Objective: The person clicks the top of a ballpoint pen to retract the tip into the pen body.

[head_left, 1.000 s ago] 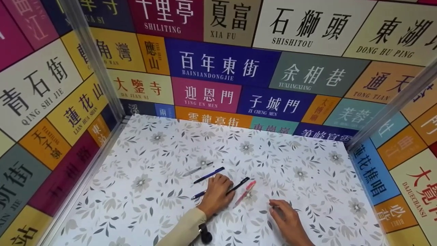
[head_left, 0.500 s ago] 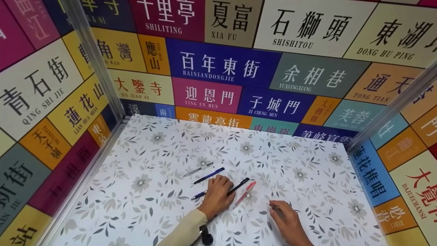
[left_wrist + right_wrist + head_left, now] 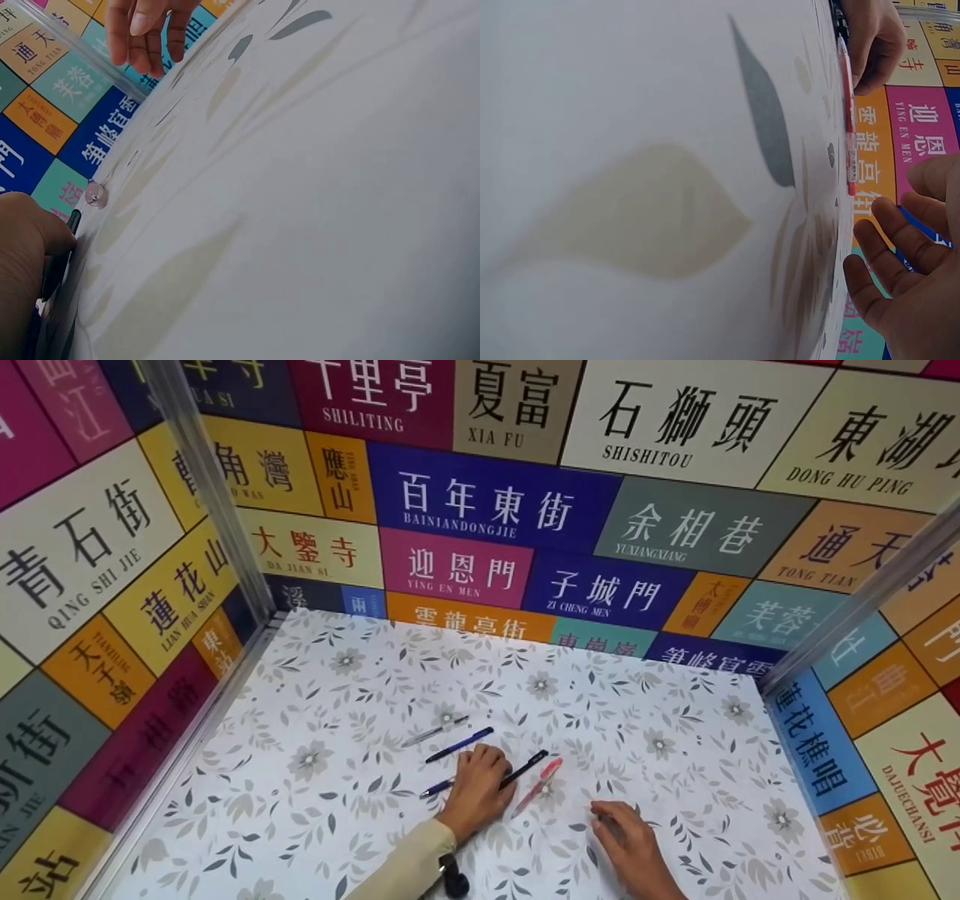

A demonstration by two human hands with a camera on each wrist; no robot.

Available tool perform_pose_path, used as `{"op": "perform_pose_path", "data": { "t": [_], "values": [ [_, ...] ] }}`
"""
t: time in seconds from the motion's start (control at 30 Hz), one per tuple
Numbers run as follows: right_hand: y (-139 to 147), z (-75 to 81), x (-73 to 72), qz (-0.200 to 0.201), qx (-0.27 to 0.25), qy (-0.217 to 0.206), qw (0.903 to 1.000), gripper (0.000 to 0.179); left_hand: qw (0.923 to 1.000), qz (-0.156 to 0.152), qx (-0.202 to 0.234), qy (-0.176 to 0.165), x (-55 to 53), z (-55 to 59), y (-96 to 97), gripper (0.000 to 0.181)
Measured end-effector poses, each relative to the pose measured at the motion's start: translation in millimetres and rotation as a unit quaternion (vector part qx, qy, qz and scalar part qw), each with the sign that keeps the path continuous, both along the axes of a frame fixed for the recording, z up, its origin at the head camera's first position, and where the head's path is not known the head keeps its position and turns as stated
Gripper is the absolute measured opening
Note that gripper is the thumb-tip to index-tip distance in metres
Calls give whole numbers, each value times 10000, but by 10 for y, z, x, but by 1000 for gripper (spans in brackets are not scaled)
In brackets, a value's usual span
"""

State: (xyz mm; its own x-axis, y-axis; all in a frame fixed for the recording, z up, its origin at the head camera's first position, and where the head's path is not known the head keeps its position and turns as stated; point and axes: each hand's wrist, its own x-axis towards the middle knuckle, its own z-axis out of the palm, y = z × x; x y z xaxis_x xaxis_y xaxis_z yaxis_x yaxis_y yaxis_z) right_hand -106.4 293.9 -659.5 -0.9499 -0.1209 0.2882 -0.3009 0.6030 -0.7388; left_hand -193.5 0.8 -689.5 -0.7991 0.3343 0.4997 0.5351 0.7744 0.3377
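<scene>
My left hand (image 3: 480, 787) rests low on the table with its fingers curled over a black pen (image 3: 527, 767), whose far end juts out past the thumb. The left wrist view shows the thumb against this pen (image 3: 55, 276); the fingertips are hidden. From under the hand's other side sticks a dark blue pen (image 3: 436, 789). Beyond lie a blue pen (image 3: 459, 745) and a clear pen with a grey tip (image 3: 435, 731). A pink-red pen (image 3: 538, 786) lies between the hands. To its right, my right hand (image 3: 630, 844) has loosely bent fingers and holds nothing.
The table (image 3: 360, 840) wears a white cover with grey leaves and flowers. Coloured sign panels (image 3: 491, 499) wall it in at the back and both sides. Clear corner strips (image 3: 217, 502) stand where the panels meet. A black device (image 3: 454, 877) sits at the left wrist.
The left hand has shifted very slightly, and the head view has tilted a touch. The pens and the right hand stay where they were.
</scene>
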Motion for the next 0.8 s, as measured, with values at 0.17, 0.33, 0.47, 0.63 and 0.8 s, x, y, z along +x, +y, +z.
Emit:
{"op": "perform_pose_path", "data": {
  "t": [0.17, 0.33, 0.47, 0.63, 0.8],
  "values": [
    [1, -5, 2, 184, -49, 336, 9993, 28, 10000, 13, 38, 67, 3, 3, 2, 15],
    [-7, -2, 7, 265, -69, 538, 9982, 27, 10000, 21, 18, 84, 5, 8, 3, 14],
    [-14, -2, 0, 277, -87, 579, 9979, 27, 9999, 7, 88, 99, -3, 9, 2, 14],
    [-16, -1, -3, 229, -63, 517, 9984, 28, 9996, -4, 216, 172, -6, -10, -6, 14],
    [-19, 6, 5, 152, -79, 300, 9994, 28, 9986, -40, 421, 326, 5, 1, -23, 14]
  ]
}}
